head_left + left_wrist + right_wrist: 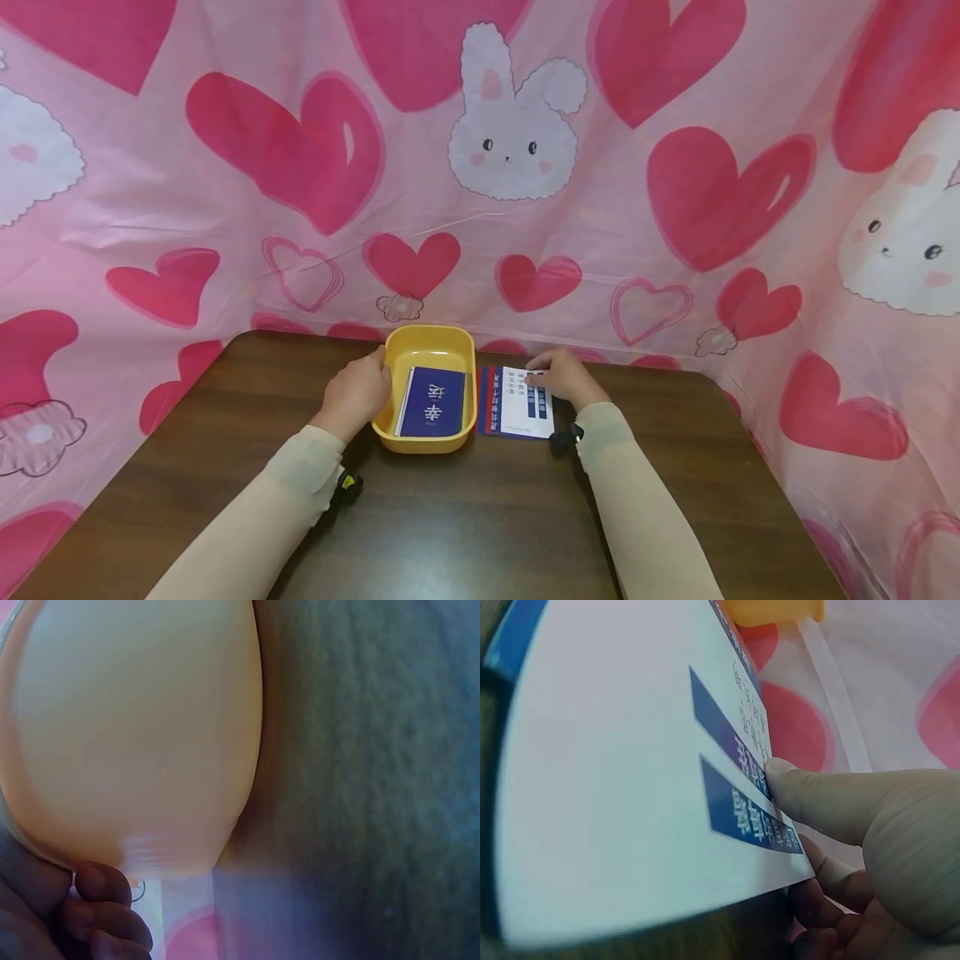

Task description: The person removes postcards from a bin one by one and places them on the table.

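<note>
A yellow plastic tray [429, 445] stands toward the far side of the table, holding blue cards [450, 417] with white characters. My left hand [356, 393] grips its left rim; in the left wrist view the fingers [105, 883] curl at the edge of the tray wall [142, 735]. To the tray's right lies a white printed card [516, 417] with blue bands, over a blue-and-red one [491, 400]. My right hand [567, 379] pinches the white card's far right corner, thumb [817, 796] on the printed face and fingers underneath.
The brown wooden table [450, 517] runs up to a pink heart-and-rabbit cloth [420, 200] that hangs behind it and on both sides. Dark wrist devices [348, 486] sit at both cuffs.
</note>
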Motion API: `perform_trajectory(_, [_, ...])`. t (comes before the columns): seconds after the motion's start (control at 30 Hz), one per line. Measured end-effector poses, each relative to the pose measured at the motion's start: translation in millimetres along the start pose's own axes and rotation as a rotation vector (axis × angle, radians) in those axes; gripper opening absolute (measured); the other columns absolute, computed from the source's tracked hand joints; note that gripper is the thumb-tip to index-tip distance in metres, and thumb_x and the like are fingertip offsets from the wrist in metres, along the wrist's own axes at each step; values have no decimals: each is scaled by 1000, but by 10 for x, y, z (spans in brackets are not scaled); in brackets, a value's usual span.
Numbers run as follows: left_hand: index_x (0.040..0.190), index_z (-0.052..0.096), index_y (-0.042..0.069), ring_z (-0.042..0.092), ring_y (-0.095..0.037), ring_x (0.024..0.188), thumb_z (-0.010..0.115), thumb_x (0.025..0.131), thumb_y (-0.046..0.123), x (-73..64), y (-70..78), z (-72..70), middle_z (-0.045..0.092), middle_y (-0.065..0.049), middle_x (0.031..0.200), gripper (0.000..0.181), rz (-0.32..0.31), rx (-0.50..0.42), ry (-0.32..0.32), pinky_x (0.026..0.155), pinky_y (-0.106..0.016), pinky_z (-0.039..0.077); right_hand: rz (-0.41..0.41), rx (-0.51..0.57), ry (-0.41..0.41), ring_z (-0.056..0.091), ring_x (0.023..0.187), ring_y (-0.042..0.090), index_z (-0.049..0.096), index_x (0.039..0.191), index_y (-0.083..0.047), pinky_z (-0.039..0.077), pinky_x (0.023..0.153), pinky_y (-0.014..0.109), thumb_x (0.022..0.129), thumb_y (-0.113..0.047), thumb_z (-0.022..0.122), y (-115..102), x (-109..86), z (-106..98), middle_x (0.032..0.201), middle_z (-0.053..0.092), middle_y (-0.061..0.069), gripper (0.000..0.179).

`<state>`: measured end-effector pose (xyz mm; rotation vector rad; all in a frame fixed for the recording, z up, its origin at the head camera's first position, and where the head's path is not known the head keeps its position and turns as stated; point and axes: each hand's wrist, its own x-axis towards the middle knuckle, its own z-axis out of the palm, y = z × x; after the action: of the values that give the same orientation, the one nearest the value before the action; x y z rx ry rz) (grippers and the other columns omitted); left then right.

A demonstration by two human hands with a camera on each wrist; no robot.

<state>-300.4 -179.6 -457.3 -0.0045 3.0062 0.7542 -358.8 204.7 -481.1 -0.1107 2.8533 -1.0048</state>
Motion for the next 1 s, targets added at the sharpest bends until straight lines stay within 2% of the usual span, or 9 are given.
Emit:
perform_trajectory(0.3, [176,39,7,72,-40,112,47,120,30,2,19,-1,69,-26,151,62,-29,-27,-25,105,-65,62,3,-9,20,72,108,31,87,125,-14,65,109,54,99,-24,90,-25,-23,38,124,79,13,29])
perform_trajectory(0.53, [172,45,7,74,-40,109,47,119,29,-7,26,-1,74,-25,143,58,-4,-17,-2,102,-66,62,8,0,17,71,108,31,89,122,-16,64,109,54,101,-24,88,-22,-27,28,122,80,12,23])
perform_trajectory(0.7, [172,46,9,73,-39,107,48,119,30,-5,24,-4,74,-24,140,57,-15,-28,-11,101,-65,63,15,-3,26,70,112,32,89,120,-16,63,110,54,103,-24,86,-53,-21,8,124,80,12,19])
perform_trajectory(0.83, [169,49,10,74,-39,106,48,119,29,1,17,-5,76,-23,137,54,-8,-23,1,99,-65,63,11,5,25,70,118,33,87,125,-14,60,114,56,106,-24,82,-90,-13,-5,130,81,12,22])
perform_trajectory(1.0, [165,54,10,74,-39,103,49,118,29,-4,4,2,77,-23,132,50,1,-9,12,95,-64,64,-33,5,26,70,125,37,84,130,-11,59,116,58,105,-24,82,-195,-25,-36,134,79,14,28])
